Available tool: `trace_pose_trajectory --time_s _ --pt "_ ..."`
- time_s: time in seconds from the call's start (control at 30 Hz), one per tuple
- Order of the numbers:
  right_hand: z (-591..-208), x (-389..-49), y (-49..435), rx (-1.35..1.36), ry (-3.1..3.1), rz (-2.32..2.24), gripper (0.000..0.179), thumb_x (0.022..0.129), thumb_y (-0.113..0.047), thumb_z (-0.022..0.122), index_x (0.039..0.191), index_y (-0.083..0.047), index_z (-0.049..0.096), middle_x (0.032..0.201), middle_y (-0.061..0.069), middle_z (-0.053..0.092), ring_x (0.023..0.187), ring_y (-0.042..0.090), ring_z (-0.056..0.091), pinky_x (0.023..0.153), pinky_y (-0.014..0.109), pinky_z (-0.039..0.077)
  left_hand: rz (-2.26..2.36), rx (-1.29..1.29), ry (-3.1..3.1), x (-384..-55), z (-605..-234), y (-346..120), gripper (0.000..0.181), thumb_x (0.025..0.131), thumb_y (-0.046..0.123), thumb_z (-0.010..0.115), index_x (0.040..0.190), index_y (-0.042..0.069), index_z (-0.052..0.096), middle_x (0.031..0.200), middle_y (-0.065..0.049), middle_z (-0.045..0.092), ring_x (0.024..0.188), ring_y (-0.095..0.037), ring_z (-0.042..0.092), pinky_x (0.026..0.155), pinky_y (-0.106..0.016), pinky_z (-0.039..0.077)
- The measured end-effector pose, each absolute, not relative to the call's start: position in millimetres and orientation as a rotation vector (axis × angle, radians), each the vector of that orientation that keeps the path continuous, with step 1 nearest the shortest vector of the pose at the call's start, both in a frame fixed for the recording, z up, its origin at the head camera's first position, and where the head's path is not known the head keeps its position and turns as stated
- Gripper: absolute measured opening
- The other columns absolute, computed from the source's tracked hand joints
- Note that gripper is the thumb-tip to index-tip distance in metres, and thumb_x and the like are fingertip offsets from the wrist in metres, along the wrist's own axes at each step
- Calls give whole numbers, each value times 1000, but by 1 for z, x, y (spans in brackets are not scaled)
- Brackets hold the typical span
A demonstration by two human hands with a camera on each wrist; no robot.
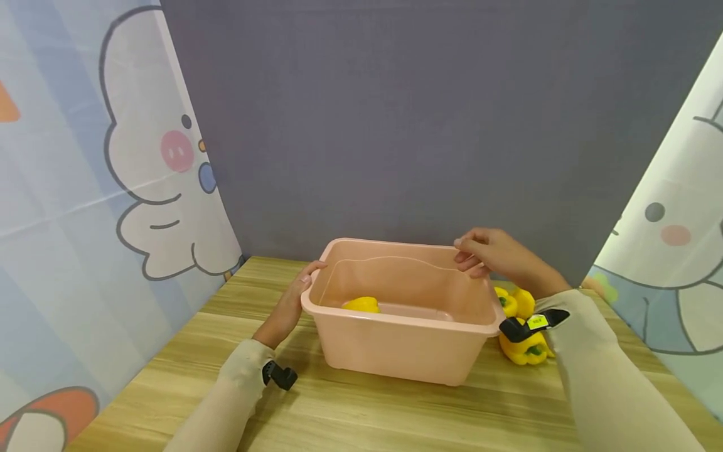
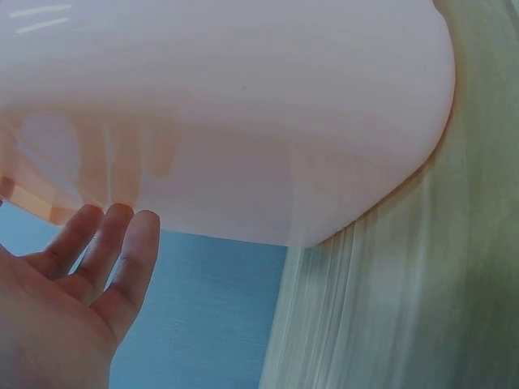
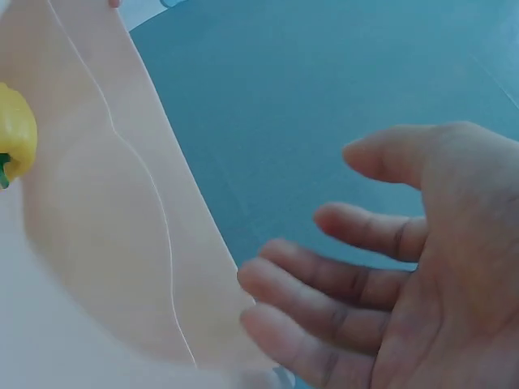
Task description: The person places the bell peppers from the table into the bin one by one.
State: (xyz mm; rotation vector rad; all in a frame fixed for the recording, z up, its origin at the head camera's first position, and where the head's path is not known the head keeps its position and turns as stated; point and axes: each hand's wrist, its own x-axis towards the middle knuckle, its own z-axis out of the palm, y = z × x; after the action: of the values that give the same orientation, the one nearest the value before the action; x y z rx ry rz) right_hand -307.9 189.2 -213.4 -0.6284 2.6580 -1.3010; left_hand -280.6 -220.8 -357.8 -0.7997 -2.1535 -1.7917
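A pink plastic tub [image 1: 395, 348] stands on the wooden table, with one yellow bell pepper [image 1: 363, 305] lying inside at its left. My left hand [image 1: 294, 301] rests at the tub's left rim. In the left wrist view, its fingers [image 2: 134, 251] are fairly straight, with their tips against the outer wall. Over the tub's back right corner hovers my right hand [image 1: 482, 254], fingers loosely bent and nothing between them. The right wrist view shows the right palm and spread fingers [image 3: 324, 304] beside the rim, with the pepper [image 3: 15, 134] farther off in the tub.
More yellow bell peppers [image 1: 525, 342] lie on the table [image 1: 316, 414] just right of the tub, partly hidden by the right wrist and its camera. A grey cloth wall [image 1: 395, 125] rises behind the table, and printed curtains [image 1: 73, 207] hang at both sides.
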Motion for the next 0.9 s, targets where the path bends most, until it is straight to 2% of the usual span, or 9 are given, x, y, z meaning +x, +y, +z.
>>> trace_pose_trajectory --time_s 0.2,0.4,0.53,0.7,0.9 --pt "-213 -299 204 -641 2731 -1384 46 104 -38 53 121 4 57 114 21 65 98 29 68 77 34 58 -1803 -819 -2164 -282 -359 -217 54 109 39 23 149 5 35 155 -16 31 133 -33 37 100 -32 41" --pt "-216 -287 214 -657 2774 -1423 45 105 -40 52 119 2 58 112 19 67 97 23 68 78 33 57 -1823 -773 -2180 -279 -354 -218 53 108 38 27 149 6 36 157 -13 29 138 -33 33 105 -48 34" --pt "-220 -275 221 -635 2772 -1488 45 105 -42 50 119 1 57 111 18 67 96 21 69 79 33 57 -1841 -734 -2227 -275 -350 -220 51 107 39 31 151 13 36 160 -9 26 140 -34 31 105 -55 32" --pt "-229 -261 233 -692 2754 -1548 45 106 -41 47 121 1 56 111 15 66 97 20 68 79 31 57 -1865 -694 -2268 -272 -347 -219 52 107 42 33 152 17 36 160 -5 26 139 -33 35 104 -55 35" --pt "-238 -254 243 -726 2789 -1514 43 107 -42 43 123 -4 56 114 12 67 99 19 68 79 29 56 -1881 -675 -2281 -272 -343 -222 51 107 41 33 151 14 36 157 -11 31 137 -35 38 102 -48 37"
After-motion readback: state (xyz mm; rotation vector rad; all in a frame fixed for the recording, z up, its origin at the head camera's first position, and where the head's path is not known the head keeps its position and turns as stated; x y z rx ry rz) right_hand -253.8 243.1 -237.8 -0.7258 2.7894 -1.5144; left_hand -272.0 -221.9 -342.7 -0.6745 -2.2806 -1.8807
